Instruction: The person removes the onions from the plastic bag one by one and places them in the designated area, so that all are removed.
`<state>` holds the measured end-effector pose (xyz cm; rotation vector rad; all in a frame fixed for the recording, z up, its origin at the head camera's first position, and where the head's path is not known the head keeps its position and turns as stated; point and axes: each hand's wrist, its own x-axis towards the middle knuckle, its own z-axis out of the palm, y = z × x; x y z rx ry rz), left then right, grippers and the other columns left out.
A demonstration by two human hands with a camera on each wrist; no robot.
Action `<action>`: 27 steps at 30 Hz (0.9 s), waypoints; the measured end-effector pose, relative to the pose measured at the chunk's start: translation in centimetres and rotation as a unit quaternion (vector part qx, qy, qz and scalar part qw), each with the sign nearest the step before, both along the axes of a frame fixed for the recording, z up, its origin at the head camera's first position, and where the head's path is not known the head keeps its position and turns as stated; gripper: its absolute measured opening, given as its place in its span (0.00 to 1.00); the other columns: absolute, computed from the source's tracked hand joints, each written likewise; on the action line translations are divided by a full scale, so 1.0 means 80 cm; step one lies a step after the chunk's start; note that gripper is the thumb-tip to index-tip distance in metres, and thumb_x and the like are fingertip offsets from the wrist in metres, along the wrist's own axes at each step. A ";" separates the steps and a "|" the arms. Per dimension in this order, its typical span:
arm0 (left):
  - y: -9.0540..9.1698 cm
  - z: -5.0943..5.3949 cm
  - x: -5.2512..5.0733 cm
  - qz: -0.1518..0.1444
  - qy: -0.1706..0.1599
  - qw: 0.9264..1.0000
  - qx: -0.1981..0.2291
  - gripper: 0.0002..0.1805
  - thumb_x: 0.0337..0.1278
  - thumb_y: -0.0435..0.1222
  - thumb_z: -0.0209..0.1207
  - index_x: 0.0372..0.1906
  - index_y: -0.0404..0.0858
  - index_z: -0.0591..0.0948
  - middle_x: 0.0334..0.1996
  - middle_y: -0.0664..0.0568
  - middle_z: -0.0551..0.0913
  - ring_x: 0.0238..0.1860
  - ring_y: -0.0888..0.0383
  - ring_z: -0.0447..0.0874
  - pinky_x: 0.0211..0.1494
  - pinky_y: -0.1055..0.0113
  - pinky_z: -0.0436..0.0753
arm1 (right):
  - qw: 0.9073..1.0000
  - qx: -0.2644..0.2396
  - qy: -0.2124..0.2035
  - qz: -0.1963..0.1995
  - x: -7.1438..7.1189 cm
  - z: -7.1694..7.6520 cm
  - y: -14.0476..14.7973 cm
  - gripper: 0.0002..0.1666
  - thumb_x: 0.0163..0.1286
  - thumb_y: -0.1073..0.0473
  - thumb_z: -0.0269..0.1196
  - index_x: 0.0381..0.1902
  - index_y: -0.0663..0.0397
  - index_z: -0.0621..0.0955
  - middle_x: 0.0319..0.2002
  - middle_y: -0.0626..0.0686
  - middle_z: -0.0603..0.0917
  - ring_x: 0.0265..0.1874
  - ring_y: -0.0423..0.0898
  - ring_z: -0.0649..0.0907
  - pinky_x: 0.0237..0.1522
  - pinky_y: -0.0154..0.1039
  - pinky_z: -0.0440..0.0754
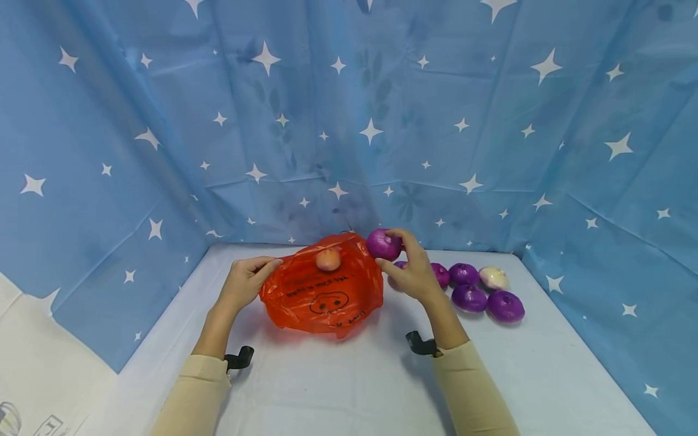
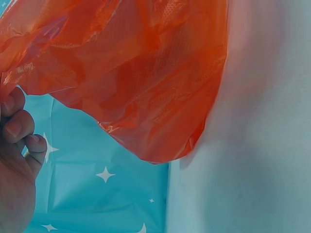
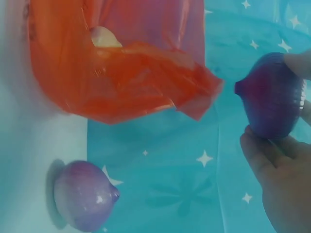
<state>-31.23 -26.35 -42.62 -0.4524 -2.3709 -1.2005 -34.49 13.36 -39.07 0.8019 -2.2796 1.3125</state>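
Observation:
An orange-red plastic bag (image 1: 305, 297) with black print stands with its mouth spread over the table. My left hand (image 1: 243, 283) pinches the bag's left rim between thumb and fingers; the bag fills most of the left wrist view. A pale yellow-orange onion (image 1: 328, 259) shows at the bag's mouth. My right hand (image 1: 412, 269) grips a purple onion (image 1: 383, 245) beside the bag's upper right rim. In the right wrist view, that onion hangs a small gap away from the bag's edge, its pointed tip facing the bag.
On the right of the white table (image 1: 327, 387) lie several purple onions (image 1: 469, 299) and a whitish onion (image 1: 494, 278). One more purple onion (image 3: 83, 195) sits near the bag, partly hidden behind my right hand in the head view. A blue star-patterned curtain (image 1: 349, 121) encloses the back and sides.

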 end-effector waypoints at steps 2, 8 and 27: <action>0.000 0.000 0.000 0.001 0.000 1.000 -0.001 0.12 0.73 0.47 0.63 0.48 0.47 0.92 0.32 0.54 0.90 0.23 0.57 0.75 0.26 0.68 0.73 | 1.000 0.002 -0.012 -0.004 0.000 0.002 0.005 0.36 0.63 0.56 0.73 0.67 0.48 0.72 0.63 0.56 0.79 0.56 0.54 0.80 0.54 0.58 0.86; 0.000 0.000 -0.001 0.000 0.000 1.000 -0.001 0.12 0.73 0.47 0.63 0.47 0.47 0.92 0.30 0.55 0.88 0.23 0.57 0.73 0.25 0.68 0.71 | 0.998 0.025 -0.042 -0.026 -0.002 0.004 0.021 0.39 0.61 0.58 0.73 0.68 0.50 0.71 0.62 0.57 0.79 0.56 0.55 0.81 0.56 0.59 0.85; 0.000 -0.001 -0.001 -0.003 -0.001 1.000 0.003 0.12 0.72 0.47 0.63 0.47 0.47 0.92 0.30 0.55 0.88 0.23 0.58 0.72 0.25 0.67 0.71 | 0.992 0.105 -0.064 -0.031 -0.002 0.003 0.045 0.43 0.63 0.58 0.73 0.76 0.47 0.72 0.66 0.60 0.73 0.62 0.62 0.79 0.60 0.63 0.82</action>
